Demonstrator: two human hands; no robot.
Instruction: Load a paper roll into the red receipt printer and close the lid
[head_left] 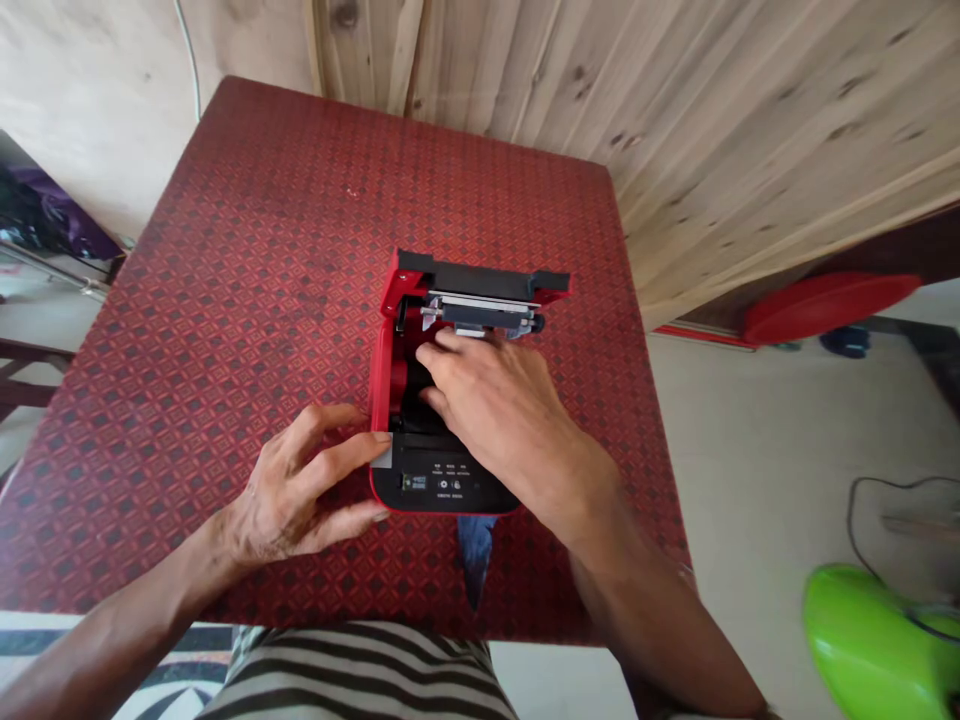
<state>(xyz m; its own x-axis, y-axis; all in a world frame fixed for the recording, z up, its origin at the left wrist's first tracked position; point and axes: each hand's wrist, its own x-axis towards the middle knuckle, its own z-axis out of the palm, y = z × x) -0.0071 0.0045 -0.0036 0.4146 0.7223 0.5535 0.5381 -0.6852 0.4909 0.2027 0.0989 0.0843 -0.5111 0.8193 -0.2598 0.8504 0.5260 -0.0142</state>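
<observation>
A red and black label printer [381, 385] stands on the patterned table with its lid [480, 275] raised. A roller [487, 318] shows under the lid, and the front panel [450, 485] has a small lit display. My left hand [300, 480] grips the front left corner, index finger on top and thumb at the lower front edge. By that index fingertip lies a small grey square [383, 450]. My right hand [502, 390] reaches into the printer's open bay. Its fingertips are mostly hidden inside, so I cannot see what they touch.
The red patterned table [262, 250] meets a wooden plank wall [525, 80] at the back. A dark blue pointed piece [475, 555] shows at the printer's front. To the right are a green plastic object [862, 640] and a red round object [832, 305].
</observation>
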